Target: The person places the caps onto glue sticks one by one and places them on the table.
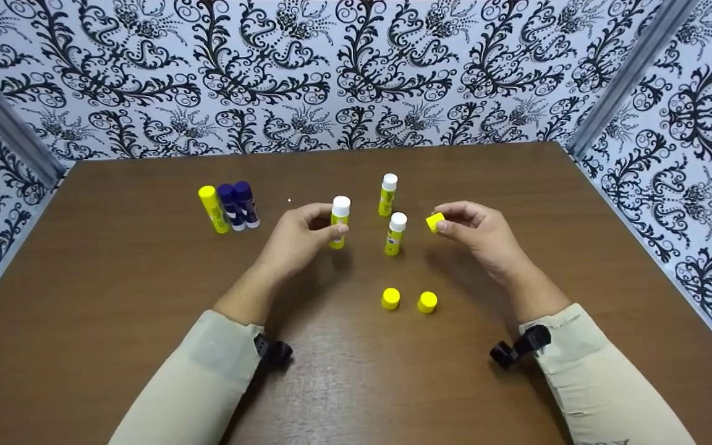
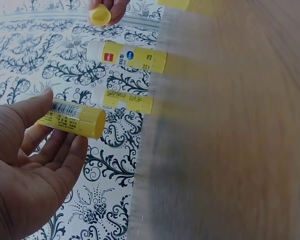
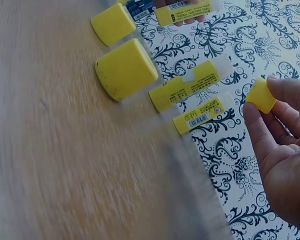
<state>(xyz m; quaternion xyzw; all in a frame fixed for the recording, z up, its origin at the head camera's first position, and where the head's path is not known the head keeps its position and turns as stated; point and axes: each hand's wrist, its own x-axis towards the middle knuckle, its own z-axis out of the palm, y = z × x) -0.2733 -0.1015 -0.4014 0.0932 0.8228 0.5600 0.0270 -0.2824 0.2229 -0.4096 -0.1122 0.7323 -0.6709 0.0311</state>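
Observation:
My left hand grips a yellow glue stick whose white top faces up in the head view; the left wrist view shows its base raised off the table. Between thumb and fingers, my right hand pinches a yellow cap, its hollow end visible in the left wrist view. Two more glue sticks with white tops stand upright between the hands, a nearer glue stick and a farther glue stick. Closer to me, a yellow cap and another yellow cap rest on the table.
Left of my left hand, a capped yellow glue stick stands beside two purple-capped glue sticks. Patterned panels rise behind the brown table and along its sides. A tiny white speck lies near the left hand.

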